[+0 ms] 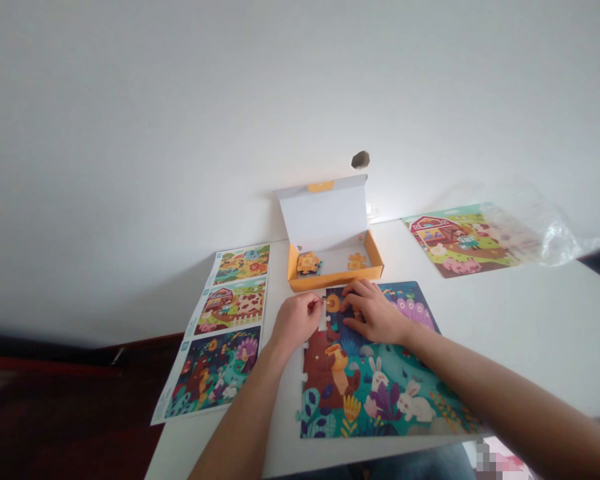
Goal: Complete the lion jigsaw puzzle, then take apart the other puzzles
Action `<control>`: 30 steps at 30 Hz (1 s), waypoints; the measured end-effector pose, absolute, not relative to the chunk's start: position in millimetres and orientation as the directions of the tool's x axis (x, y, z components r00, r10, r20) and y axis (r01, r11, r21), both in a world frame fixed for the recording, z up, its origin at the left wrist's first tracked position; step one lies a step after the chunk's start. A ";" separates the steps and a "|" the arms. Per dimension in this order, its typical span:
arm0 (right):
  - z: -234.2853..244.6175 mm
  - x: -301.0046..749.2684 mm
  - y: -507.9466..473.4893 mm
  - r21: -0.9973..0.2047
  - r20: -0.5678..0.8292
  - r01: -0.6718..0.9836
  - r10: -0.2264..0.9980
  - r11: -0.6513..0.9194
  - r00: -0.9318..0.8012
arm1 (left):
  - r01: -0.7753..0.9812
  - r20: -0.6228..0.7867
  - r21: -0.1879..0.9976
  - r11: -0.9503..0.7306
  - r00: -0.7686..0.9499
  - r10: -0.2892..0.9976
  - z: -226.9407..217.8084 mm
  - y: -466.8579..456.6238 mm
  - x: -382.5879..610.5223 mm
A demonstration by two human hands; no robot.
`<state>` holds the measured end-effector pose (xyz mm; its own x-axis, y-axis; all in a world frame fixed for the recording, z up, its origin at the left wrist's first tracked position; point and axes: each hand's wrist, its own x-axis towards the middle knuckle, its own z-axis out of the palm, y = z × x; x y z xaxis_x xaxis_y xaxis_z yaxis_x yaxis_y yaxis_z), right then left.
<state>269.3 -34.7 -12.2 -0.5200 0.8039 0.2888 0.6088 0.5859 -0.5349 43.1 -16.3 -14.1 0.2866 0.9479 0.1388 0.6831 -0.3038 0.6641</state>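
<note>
A colourful jigsaw puzzle [380, 380] with rabbits, a squirrel and a peacock lies on the white table [530, 320]. My left hand [296, 321] is closed at the puzzle's upper left corner, pinching a puzzle piece [331, 304] with an orange patch. My right hand [374, 312] lies with fingers spread flat on the puzzle's top edge, right beside that piece. A gap shows in the puzzle at its upper left.
An open orange box [335, 267] with a raised white lid holds loose pieces behind the puzzle. A reference sheet [220, 333] with three pictures lies at the left. A finished farm puzzle [460, 240] and a clear plastic bag [555, 233] are at the back right.
</note>
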 end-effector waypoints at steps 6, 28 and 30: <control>-16.9 270.9 -32.0 -0.548 0.296 0.595 0.802 0.588 -0.519 | 0.521 -0.135 0.854 -0.001 0.222 0.966 -11.3 -21.9 44.5; -19.0 267.6 -33.1 -0.592 0.321 0.618 0.855 0.517 -0.408 | -0.152 -0.457 0.848 0.507 0.273 0.846 -0.3 -20.5 55.7; -17.6 268.2 -33.6 -0.615 0.332 0.579 0.842 0.535 -0.425 | -0.118 -0.479 0.843 0.525 0.281 0.832 -0.9 -20.8 57.1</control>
